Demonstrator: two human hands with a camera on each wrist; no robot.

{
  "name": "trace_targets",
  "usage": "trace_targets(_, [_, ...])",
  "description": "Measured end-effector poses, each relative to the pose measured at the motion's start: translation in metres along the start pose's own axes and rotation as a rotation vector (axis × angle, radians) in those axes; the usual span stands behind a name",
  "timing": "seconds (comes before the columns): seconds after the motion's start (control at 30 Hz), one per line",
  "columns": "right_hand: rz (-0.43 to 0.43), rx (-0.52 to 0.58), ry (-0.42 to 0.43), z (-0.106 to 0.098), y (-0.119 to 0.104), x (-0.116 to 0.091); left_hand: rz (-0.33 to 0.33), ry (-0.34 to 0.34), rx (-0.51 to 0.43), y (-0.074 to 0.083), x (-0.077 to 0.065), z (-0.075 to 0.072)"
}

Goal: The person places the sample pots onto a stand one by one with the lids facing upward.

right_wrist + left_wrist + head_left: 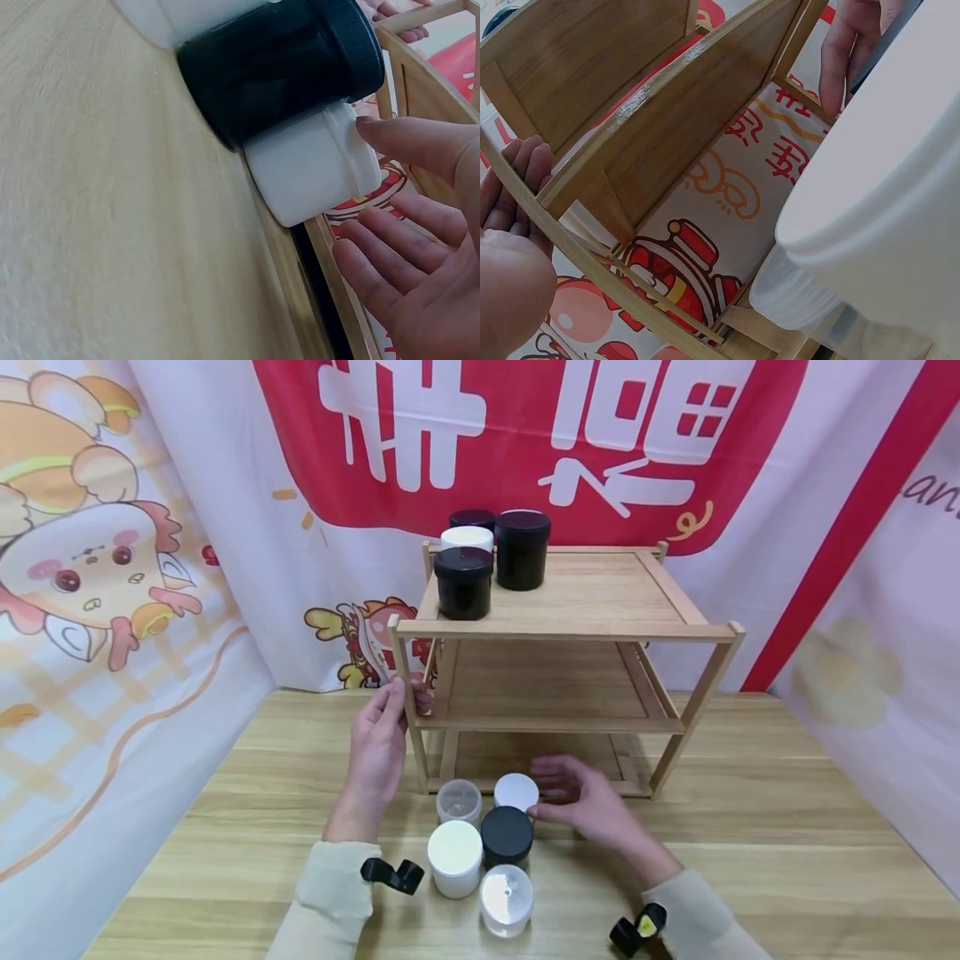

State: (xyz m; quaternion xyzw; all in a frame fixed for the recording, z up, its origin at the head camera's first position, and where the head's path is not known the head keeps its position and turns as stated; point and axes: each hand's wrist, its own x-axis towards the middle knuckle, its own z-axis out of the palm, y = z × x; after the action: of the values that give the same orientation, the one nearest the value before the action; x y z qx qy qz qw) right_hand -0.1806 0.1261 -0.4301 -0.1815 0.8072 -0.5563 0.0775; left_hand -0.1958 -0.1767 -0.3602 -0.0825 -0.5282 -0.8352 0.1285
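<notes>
My left hand holds the front left post of a three-tier wooden shelf, fingers wrapped behind it in the left wrist view. My right hand is beside a small white jar, its thumb at the lid's edge and its other fingers spread apart from the jar. Touching or nearly touching, the thumb cannot be told for certain. Close around stand a black-lidded jar, a larger white jar, a clear jar and another clear jar.
On the shelf's top tier, at the left, stand a black jar, a taller black jar, a white jar and another dark jar. The shelf stands on a wooden table. Printed cloth hangs behind and at both sides.
</notes>
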Motion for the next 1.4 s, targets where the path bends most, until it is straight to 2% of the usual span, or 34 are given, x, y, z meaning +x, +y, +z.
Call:
trace_targets(0.3, [-0.022, 0.023, -0.038, 0.005, 0.006, 0.001, -0.001, 0.007, -0.007, -0.001, 0.000, 0.000])
trace_targets(0.67, [-0.037, 0.040, -0.045, 0.013, 0.007, 0.002, -0.002, 0.017, -0.009, 0.000, -0.001, 0.001])
trace_targets(1.4, [-0.008, -0.040, -0.029, 0.017, 0.006, 0.004, 0.010, 0.017, -0.015, 0.000, -0.001, 0.003])
